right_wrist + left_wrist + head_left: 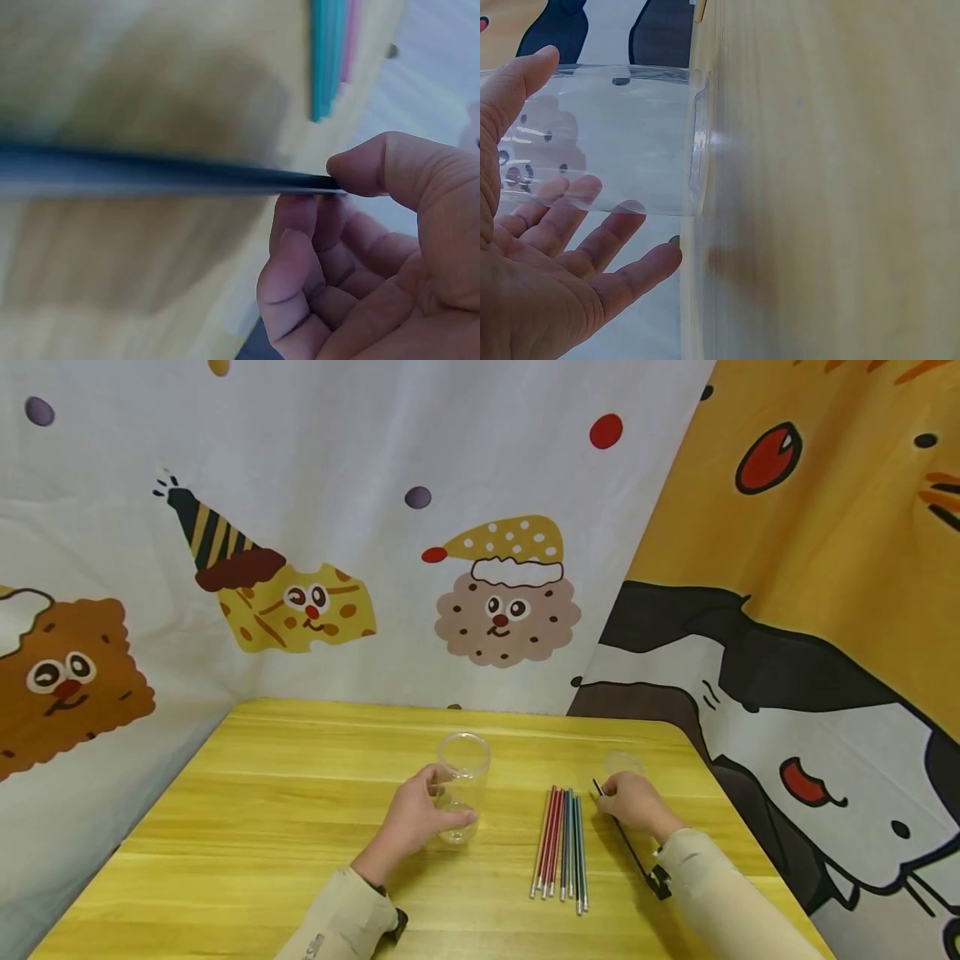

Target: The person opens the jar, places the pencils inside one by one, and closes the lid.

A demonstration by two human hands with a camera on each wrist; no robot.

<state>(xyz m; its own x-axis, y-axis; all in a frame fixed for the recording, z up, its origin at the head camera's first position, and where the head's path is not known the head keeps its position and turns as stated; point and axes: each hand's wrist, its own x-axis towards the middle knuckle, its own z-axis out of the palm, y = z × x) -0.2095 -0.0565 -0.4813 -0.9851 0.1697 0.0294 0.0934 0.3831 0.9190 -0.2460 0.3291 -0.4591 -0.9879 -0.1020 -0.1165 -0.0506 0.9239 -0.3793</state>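
Note:
A clear plastic cylinder-shaped jar (463,787) stands upright on the table, its rim open at the top. My left hand (420,814) holds it from the left, thumb across the near side and fingers behind, partly seen through the plastic in the left wrist view. To the right, my right hand (636,800) pinches one end of a thin dark pencil (172,171) between thumb and fingers. The pencil slants down towards the wrist, and its lower part is blurred in the right wrist view. Between the hands lie several red, blue and green pencils (561,843), side by side.
A clear round lid (624,763) lies behind the right hand, partly hidden by it. The wooden table (300,777) meets a cartoon-print curtain (337,460) at its far edge, and the curtain continues along the right side.

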